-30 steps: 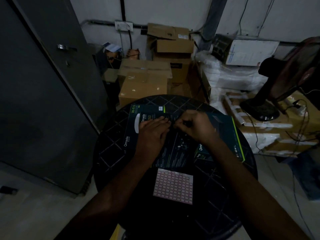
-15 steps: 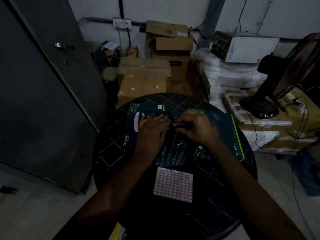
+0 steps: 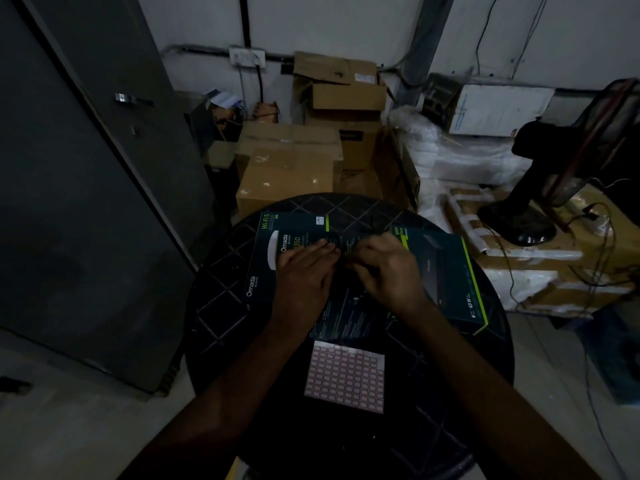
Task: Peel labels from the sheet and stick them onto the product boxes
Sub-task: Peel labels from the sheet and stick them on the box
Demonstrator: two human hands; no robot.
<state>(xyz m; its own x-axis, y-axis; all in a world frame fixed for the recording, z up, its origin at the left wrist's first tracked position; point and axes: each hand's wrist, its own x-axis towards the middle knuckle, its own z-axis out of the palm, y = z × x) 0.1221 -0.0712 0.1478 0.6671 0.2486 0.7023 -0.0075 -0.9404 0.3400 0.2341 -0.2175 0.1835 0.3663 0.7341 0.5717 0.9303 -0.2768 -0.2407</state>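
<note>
In the head view we are working over the round dark desk (image 3: 221, 306) with both hands meeting on the product boxes; the left hand (image 3: 304, 271) is lying with its fingers (image 3: 323, 245) straight and flat on the Omada box (image 3: 263, 261), pressing it down, while the right hand (image 3: 384, 268) is curling its fingertips towards the left ones over the middle box (image 3: 346, 313); the light is too dim for us to tell whether a label is pinched there or already stuck, so we cannot say what the right fingers are holding; the label sheet (image 3: 346, 375) is lying flat on the desk just near of the boxes, between our forearms, apart from both hands; a third box with a green edge (image 3: 450, 271) is sitting to the right, partly under the right wrist. We are judging that the step in hand is setting a label onto the box face and smoothing it down; to do this well we are keeping the left hand steady as an anchor so the box is not sliding, laying one edge of the label first and rubbing outward with a fingertip so no crease forms; we are also keeping the forearms lifted off the sheet, since a sleeve or wrist dragging across it could shift it. This is the only view we have.
</note>
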